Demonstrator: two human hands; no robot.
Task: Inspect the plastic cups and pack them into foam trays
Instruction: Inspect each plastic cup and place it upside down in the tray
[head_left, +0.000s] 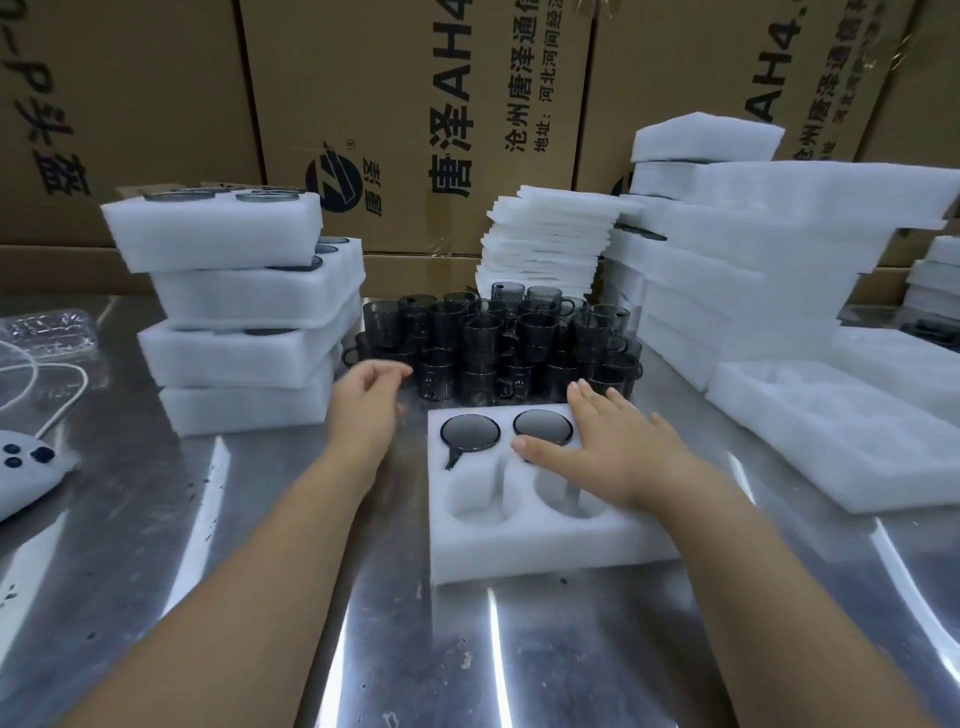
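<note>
A white foam tray (530, 540) lies on the metal table in front of me. Its two far pockets each hold a dark cup, one on the left (470, 432) and one on the right (543, 426); its two near pockets are empty. My right hand (605, 441) rests flat with straight fingers on the tray's right part, its thumb beside the right cup. My left hand (366, 400) hovers left of the tray with loosely curled fingers, holding nothing, just short of a cluster of several dark translucent handled cups (498, 338) stacked behind the tray.
Filled foam trays (244, 312) are stacked at the left. Empty foam trays (852, 415) and foam sheets (550, 239) are piled at the right and back. Cardboard boxes (415, 104) form a wall behind. A white cable (57, 395) and a grey device (26, 467) lie at far left.
</note>
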